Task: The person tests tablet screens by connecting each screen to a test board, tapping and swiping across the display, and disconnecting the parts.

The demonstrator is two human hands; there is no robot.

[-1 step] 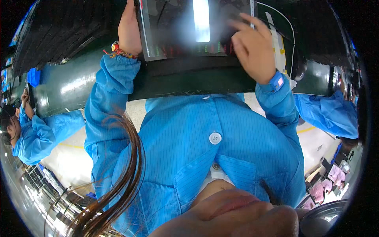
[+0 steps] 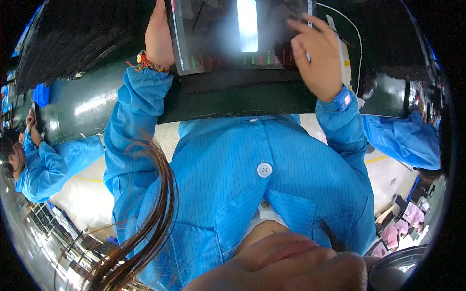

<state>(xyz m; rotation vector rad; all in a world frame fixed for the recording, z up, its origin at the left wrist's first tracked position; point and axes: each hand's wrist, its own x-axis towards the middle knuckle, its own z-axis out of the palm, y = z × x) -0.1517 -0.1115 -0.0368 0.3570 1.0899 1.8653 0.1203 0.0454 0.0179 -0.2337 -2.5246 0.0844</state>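
Note:
A flat panel with a dark glossy screen lies in front of me at the top of the head view, its far part cut off. A bright white lamp reflection crosses its middle, and small red and green marks line its near edge. My left hand grips the panel's left edge, its fingertips out of sight. Over the right part of the screen, my right hand is open, fingers stretched and thumb apart, holding nothing. Whether its fingertips touch the glass I cannot tell.
The dark green table has its edge close to my body. A white cable curves right of the panel, near a black rounded object. Dark stacked sheets stand at left. Blue-clothed people sit at left and right.
My right hand has shifted slightly to the right, toward the panel's right edge. My left hand and the panel have stayed in place.

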